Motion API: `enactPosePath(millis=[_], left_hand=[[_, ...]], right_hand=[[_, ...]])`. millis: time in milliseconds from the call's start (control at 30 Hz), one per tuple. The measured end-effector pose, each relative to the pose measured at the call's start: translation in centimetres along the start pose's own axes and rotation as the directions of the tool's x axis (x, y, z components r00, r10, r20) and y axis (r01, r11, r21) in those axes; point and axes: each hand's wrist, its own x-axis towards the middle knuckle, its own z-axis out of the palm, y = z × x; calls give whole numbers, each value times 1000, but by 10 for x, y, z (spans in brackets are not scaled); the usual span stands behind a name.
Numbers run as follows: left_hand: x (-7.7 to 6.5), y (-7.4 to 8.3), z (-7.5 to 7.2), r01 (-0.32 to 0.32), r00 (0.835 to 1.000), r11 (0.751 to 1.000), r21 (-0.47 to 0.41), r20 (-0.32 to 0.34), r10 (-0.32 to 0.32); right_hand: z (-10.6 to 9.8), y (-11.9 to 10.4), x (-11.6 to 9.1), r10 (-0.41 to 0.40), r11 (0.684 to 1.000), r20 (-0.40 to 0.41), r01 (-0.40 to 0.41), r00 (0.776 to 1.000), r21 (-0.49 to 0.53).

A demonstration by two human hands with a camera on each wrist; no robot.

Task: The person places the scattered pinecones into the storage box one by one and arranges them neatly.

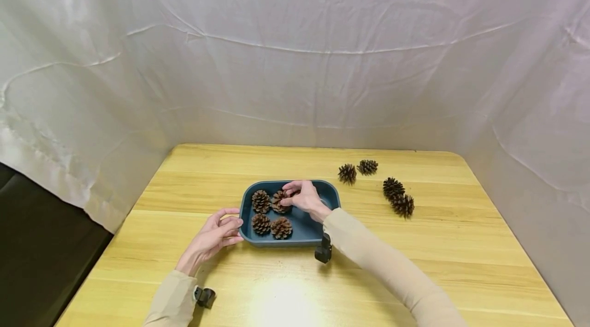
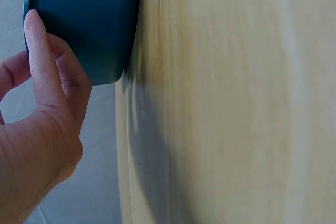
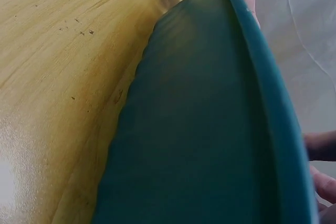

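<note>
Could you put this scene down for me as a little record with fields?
Container: blue tray on a wooden table
In the tray: at least four pine cones
Left hand: touches the tray's left end
Right hand: thumb and fingers on one cone inside
Outside the tray: four loose cones to its right, in two pairs
Backdrop: pale cloth

"What sort of place is this?"

"Seemingly a curtained-off recording booth: wrinkled, pale grey hanging cloth (image 1: 295, 81) rises beyond the left grip (image 1: 216, 234) and the right grip (image 1: 306, 200), and along both sides of them."

"What else shows it?"

"Small, black, boxy wrist-worn devices (image 1: 324, 250) just behind each grip, and beneath both, a yellow wood-grained desk (image 1: 461, 245) with rounded far corners, its far edge close to the cloth."
</note>
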Motion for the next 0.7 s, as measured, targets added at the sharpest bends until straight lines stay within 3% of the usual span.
enactPosePath(millis=[167, 700], left_hand=[[1, 0, 1, 4, 1000, 1000, -9, -3, -4], [1, -1, -1, -1, 1000, 1000, -19, 9, 1]], right_hand=[[-2, 1, -1, 23, 1000, 7, -23, 1000, 4], [5, 0, -1, -35, 999, -33, 34, 999, -21]])
